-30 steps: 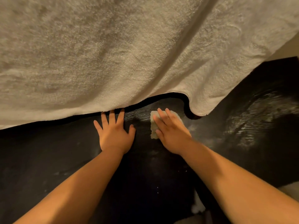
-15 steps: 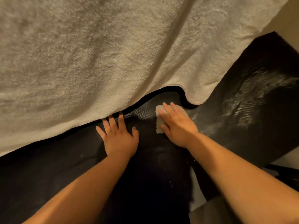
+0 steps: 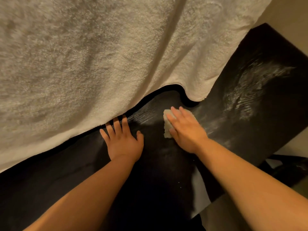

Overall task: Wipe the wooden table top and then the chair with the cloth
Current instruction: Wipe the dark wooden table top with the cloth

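Cloth (image 3: 166, 130): pressed under flat right hand (image 3: 186, 130), below towel (image 3: 100, 55) edge.
Left hand (image 3: 124, 142): spread flat beside towel.
Risk: towel snagged by wiping stroke.

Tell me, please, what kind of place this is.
Probably a room in a home, though little shows. A pale terry towel drapes over a dark wooden table top, a beige wall stands behind, and the right hand presses a small cloth on the wood.
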`<state>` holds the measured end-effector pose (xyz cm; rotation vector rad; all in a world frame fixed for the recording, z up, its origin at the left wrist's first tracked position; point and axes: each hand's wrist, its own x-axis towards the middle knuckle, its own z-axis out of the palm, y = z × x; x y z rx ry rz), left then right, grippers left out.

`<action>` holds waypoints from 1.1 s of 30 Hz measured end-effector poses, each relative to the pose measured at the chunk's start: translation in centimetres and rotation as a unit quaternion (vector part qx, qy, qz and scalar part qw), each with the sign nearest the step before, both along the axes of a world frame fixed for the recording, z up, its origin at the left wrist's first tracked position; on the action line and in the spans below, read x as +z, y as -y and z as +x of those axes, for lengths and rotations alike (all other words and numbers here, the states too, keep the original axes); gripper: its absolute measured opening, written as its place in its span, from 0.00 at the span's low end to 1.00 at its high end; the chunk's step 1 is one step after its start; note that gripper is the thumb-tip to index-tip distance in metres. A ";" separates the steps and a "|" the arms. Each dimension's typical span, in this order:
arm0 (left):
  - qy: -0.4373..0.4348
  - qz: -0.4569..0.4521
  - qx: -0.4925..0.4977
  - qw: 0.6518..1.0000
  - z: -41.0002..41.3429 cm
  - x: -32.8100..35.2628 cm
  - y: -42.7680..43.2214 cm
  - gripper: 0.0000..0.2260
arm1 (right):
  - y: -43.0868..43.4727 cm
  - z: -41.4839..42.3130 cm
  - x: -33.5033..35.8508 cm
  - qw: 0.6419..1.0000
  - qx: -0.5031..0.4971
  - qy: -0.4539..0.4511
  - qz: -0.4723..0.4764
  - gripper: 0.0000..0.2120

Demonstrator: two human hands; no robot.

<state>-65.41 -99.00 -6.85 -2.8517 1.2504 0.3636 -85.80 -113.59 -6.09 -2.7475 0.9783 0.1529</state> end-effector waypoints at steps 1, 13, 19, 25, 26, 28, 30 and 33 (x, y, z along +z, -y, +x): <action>0.000 -0.001 0.000 1.000 0.0 -0.1 0.0 0.36 | 1.7 -0.5 -0.4 0.999 -0.034 -0.006 -0.024 0.31; 0.004 -0.028 0.001 1.000 0.0 -0.1 -0.1 0.36 | -5.5 -0.6 -0.1 1.000 0.024 0.003 0.017 0.31; 0.012 -0.047 -0.002 0.999 0.0 -0.3 -0.3 0.36 | 2.6 -1.5 -1.0 0.981 -0.184 -0.054 -0.016 0.35; 0.012 -0.045 -0.009 0.999 0.1 -0.5 -0.3 0.37 | -8.6 -0.3 0.1 0.998 -0.055 -0.009 0.016 0.32; 0.015 -0.042 -0.010 0.999 0.1 -0.5 -0.4 0.37 | -8.5 -0.9 0.4 0.999 -0.026 -0.011 0.027 0.32; 0.016 -0.043 -0.011 0.999 0.1 -0.6 -0.4 0.37 | -6.1 -1.8 0.1 0.999 -0.015 -0.035 0.011 0.31; 0.013 -0.048 -0.011 0.999 0.1 -0.7 -0.5 0.36 | -2.0 -2.5 -0.7 0.995 -0.078 -0.049 -0.030 0.33; 0.001 -0.065 -0.013 0.998 0.1 -0.7 -0.5 0.36 | 3.9 -3.2 -0.1 0.972 -0.221 -0.077 -0.010 0.33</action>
